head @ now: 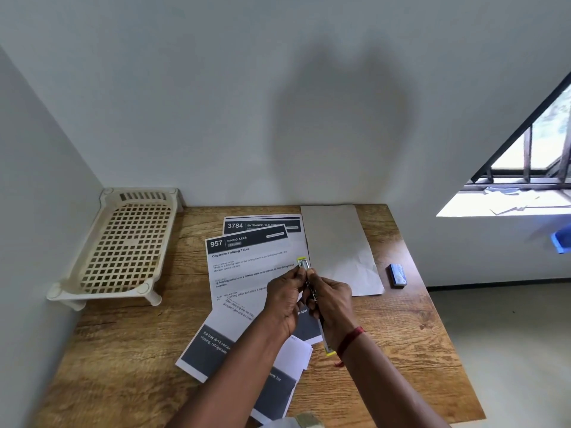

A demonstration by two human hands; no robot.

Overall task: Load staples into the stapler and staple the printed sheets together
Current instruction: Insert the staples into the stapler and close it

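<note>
Both hands grip stapler (306, 270) over sheet (247, 267) hdr "957 DINING AREA".

Matt wood-grain table (401, 335); perhaps metal stapler (304, 264).

Both hands, left hand (285, 299) and right hand (332, 304), grip a slim stapler (304, 264), apparently opened out, above printed sheets (247, 273) on the wooden table (401, 319); a staple box (397, 275) lies nearby.

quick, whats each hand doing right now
Left hand: closed, fingers pinching the stapler near its far end.
Right hand: closed around the stapler's body, holding it above the printed sheets.
</note>
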